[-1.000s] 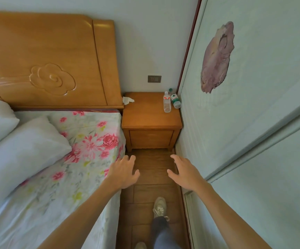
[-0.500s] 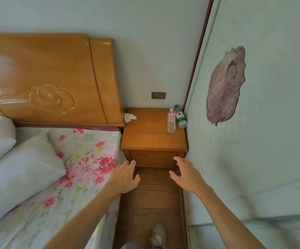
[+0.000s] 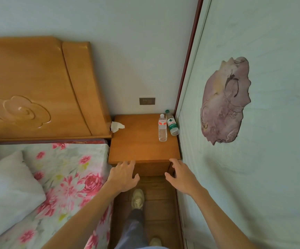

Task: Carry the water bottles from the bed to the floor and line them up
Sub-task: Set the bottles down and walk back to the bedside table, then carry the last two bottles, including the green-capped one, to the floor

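Both hands are empty. The left hand (image 3: 123,177) and the right hand (image 3: 181,177) are held out side by side with fingers spread and relaxed, their tips at the front edge of the desk (image 3: 142,146). Whether they touch the wood I cannot tell.

The two water bottles stand beyond the right hand, at the far right corner of the desk. The red-label bottle (image 3: 162,129) is upright. The green-label bottle (image 3: 171,124) is just beside it, further from the hand, and looks to lean toward the wall panel (image 3: 253,159). No bottle shows on the part of the bed (image 3: 64,168) in view, to the left of the left hand.

The risks, as I judge them, come from how close the pair stands. A reach for the nearer one could nudge its neighbour, and the leaning one could slide down the panel or roll off the corner. Taking both in one hand invites a slip, since smooth plastic gives little purchase. The floor (image 3: 156,203) below the hands is a narrow strip with the person's shoe (image 3: 137,198) on it, so a row set down there could be kicked over by a step
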